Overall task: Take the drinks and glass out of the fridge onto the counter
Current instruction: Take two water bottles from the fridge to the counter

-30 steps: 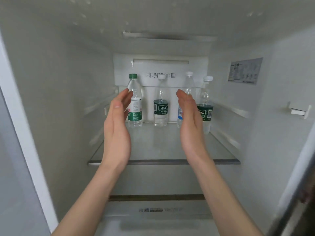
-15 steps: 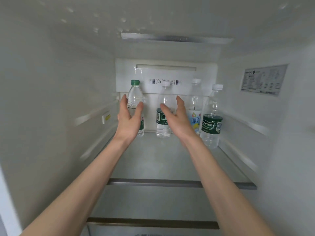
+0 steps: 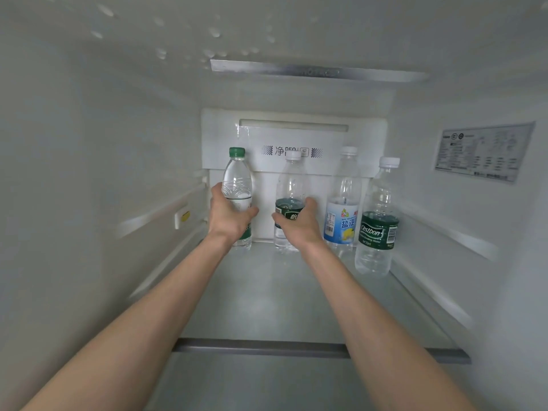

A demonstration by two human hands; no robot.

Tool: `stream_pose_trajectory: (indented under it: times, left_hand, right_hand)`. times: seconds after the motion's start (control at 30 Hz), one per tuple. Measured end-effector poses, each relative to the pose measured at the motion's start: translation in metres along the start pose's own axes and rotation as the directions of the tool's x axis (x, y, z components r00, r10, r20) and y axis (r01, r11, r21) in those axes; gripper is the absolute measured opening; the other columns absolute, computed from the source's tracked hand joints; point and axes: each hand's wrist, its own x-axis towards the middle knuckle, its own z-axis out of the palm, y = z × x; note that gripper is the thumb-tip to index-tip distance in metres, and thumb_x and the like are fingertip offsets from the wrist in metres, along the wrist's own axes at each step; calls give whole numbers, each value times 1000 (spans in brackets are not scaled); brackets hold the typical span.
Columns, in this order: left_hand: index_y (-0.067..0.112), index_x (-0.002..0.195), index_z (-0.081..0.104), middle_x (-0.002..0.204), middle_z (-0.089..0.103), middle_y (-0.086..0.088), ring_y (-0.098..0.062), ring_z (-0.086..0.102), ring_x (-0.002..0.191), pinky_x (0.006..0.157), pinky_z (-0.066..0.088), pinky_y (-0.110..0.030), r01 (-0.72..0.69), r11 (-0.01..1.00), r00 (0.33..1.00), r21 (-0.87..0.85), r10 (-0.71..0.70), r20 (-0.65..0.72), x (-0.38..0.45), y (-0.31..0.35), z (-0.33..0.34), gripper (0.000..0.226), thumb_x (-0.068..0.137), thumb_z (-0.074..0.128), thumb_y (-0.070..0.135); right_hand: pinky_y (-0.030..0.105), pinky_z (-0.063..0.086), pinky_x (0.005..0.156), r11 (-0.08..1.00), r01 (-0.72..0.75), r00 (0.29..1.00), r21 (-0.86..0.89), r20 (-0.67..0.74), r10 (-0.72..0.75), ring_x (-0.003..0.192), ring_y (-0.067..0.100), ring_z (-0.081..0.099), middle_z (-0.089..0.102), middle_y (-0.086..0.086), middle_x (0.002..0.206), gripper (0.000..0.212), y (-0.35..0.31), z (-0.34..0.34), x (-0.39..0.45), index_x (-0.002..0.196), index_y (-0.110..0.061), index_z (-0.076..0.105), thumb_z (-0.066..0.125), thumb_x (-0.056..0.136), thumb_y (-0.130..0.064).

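Note:
Several clear water bottles stand in a row at the back of a fridge shelf (image 3: 267,307). My left hand (image 3: 229,216) wraps around the green-capped bottle (image 3: 237,176) at the far left. My right hand (image 3: 298,223) closes around the white-capped bottle with a dark green label (image 3: 290,185) beside it. Both bottles still rest on the shelf. To their right stand a blue-labelled bottle (image 3: 342,209) and, nearer me, a second dark-green-labelled bottle (image 3: 376,221). No glass is in view.
The fridge's white side walls have shelf rails on both sides. A grey trim strip (image 3: 320,348) marks the shelf's front edge. A printed sticker (image 3: 483,151) is on the right wall. The ceiling is close above the bottle caps.
Both hands reached from mid-shelf to the back row and closed, the left on the green-capped bottle, the right on the neighbouring bottle. My head moved further into the fridge.

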Motion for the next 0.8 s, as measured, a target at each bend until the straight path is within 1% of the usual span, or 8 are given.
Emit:
stream_pose_trajectory:
  times: [0.07,0.2,0.33,0.4,0.5,0.63,0.73,0.8]
  left_hand:
    - [16,147,40,138,61,-11,-28,64,124,98,50,-34,-9,1000,1000,-12,9,0,1,-4,2,74,88,83,17]
    - [26,131,41,133,62,-13,-33,67,119,102,57,-53,6,999,1000,-40,-5,18,4,-9,0,69,73,76,40]
    - [30,131,38,134,61,-11,-34,65,122,105,55,-57,15,999,998,-33,-12,69,8,-13,-8,81,62,75,52]
    - [28,130,38,136,60,-12,-35,65,123,106,54,-58,14,1000,995,-20,-12,98,4,-13,-11,77,65,75,49]
    - [30,126,37,135,63,-10,-35,65,123,106,54,-58,14,1000,994,-24,-11,105,-19,-2,-19,70,71,77,46]
    - [29,127,36,130,67,-6,-31,67,121,107,54,-53,-40,999,994,-37,43,96,-45,4,-26,53,95,78,22]
    - [27,130,36,126,67,-2,-27,68,121,108,54,-50,-59,997,991,-58,66,120,-57,6,-32,52,98,76,19]
    - [24,134,37,122,67,2,-25,68,119,108,54,-50,-72,995,987,-66,81,136,-65,7,-37,53,98,76,20]
  right_hand:
    - [41,49,110,999,3,1000,-37,-14,-4,131,36,60,57,15,145,77,5,2,1,149,-10,37,84,90,-28]
    - [50,51,110,993,-1,1000,-119,-12,0,132,38,58,51,13,147,78,4,-2,1,145,-17,44,85,85,-43]
    - [48,51,110,992,-5,1000,-128,18,8,136,38,54,46,12,149,78,2,-5,-1,144,-16,43,85,85,-42]
    - [38,49,103,993,-13,998,-121,56,20,131,33,56,48,10,146,75,-1,-9,-4,146,-14,40,83,90,-38]
    - [30,41,88,995,-28,994,-91,107,38,112,24,55,53,3,127,71,-4,-17,-17,148,-13,35,79,96,-32]
    - [30,41,88,996,-21,990,-86,138,33,108,23,55,55,1,122,68,-9,-27,-39,145,-16,38,79,95,-35]
    - [31,43,89,995,8,989,-95,145,6,111,23,58,59,-1,121,66,-10,-35,-55,140,-20,42,81,92,-41]
    - [31,44,88,995,40,990,-94,135,-27,111,21,59,60,-7,112,60,-8,-40,-66,133,-23,45,82,90,-43]
